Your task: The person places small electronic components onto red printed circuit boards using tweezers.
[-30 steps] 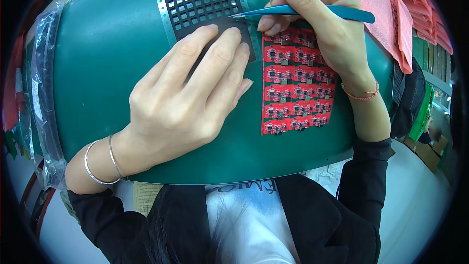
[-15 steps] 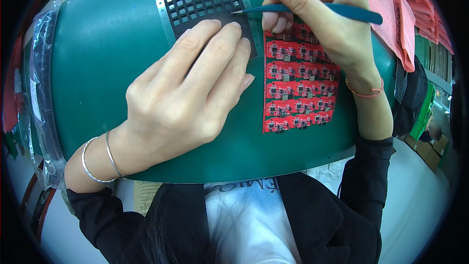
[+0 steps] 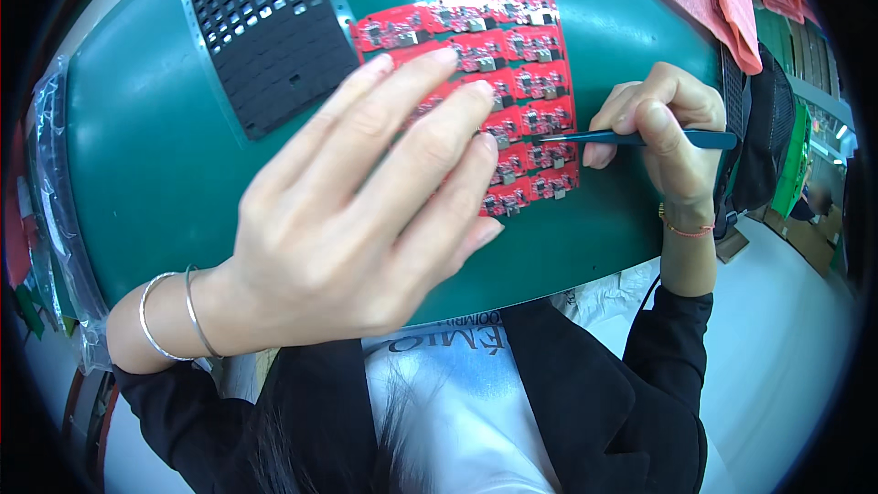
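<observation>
Both hands have moved over the past half-second: the bare left hand [image 3: 357,197] has gone from the black sheet with its grid of square openings [image 3: 274,46] to the rectangular red circuit-board panel [image 3: 533,46], and the bare right hand [image 3: 672,119] has come from over the panel's top to beyond its right edge. One sheet lies up and left of the one panel, its lower part uncovered now. One pair of slim dark-blue tweezers with a metal tip [image 3: 613,137] is gripped in the right hand, its tip over the panel's right column; contact cannot be told. Six boards show in that column. Left-hand fingers lie extended across the panel's left part. Two silver bangles [image 3: 144,316] circle the left wrist, below and left of the panel.
</observation>
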Demonstrator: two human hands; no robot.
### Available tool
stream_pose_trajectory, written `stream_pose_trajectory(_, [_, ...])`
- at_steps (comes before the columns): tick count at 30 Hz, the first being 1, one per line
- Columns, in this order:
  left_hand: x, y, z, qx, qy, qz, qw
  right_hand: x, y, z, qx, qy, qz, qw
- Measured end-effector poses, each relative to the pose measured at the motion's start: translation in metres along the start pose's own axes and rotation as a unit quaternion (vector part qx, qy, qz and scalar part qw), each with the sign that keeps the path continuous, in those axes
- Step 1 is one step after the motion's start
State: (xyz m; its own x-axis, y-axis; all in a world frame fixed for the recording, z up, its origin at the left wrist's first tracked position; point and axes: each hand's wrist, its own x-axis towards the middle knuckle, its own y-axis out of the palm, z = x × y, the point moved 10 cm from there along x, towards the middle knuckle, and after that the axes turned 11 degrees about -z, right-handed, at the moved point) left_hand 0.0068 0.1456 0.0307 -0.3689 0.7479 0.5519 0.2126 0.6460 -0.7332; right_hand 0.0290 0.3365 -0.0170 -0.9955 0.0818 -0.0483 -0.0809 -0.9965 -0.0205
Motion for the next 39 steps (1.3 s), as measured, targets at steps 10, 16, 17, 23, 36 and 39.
stream_pose_trajectory(10, [-0.005,0.025,-0.005,0.021,0.0,0.022,1.0,-0.003,0.012,-0.007,-0.083,0.007,0.023,0.996])
stream_pose_trajectory(16, [-0.005,0.024,-0.005,0.022,0.002,0.022,1.0,-0.004,0.013,-0.007,-0.095,0.003,0.014,0.995])
stream_pose_trajectory(17, [-0.004,0.024,-0.005,0.023,0.003,0.023,0.999,-0.004,0.013,-0.007,-0.095,0.004,0.011,0.995])
stream_pose_trajectory(23, [-0.005,0.024,-0.004,0.025,0.004,0.014,1.0,-0.003,0.013,-0.008,-0.102,0.003,0.013,0.995])
stream_pose_trajectory(36, [-0.007,0.026,-0.005,0.057,0.012,0.026,0.998,0.001,0.014,-0.006,-0.082,-0.005,-0.021,0.996])
stream_pose_trajectory(39, [-0.004,0.022,-0.005,0.045,0.012,0.018,0.999,0.011,0.01,0.0,-0.064,0.037,-0.016,0.997])
